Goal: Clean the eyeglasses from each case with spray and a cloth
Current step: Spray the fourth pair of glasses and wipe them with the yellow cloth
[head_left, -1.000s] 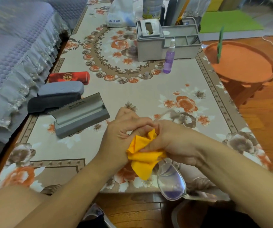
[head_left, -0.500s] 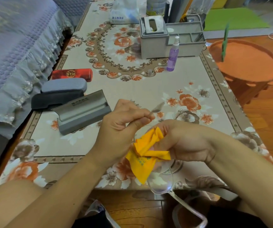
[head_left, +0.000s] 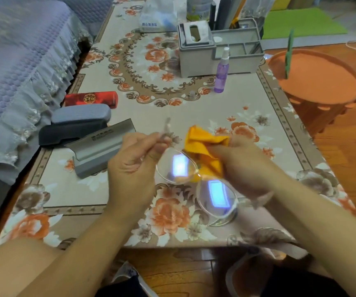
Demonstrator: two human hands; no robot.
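Both hands are working: my left hand (head_left: 133, 166) is pinching the light, fragile eyeglasses (head_left: 196, 181) by the temple while my right hand (head_left: 243, 168) is gripping the soft cloth (head_left: 202, 142).

Both forearms are bare up to the picture's lower edge — no sleeves, watch or bracelet show. The left hand (head_left: 133, 168) and right hand (head_left: 245, 168) are bare too — ungloved, ringless. Dark clothing covers the lap (head_left: 297, 284) below.

Cases (head_left: 80, 127) crowd left; table (head_left: 247, 99) centre open.
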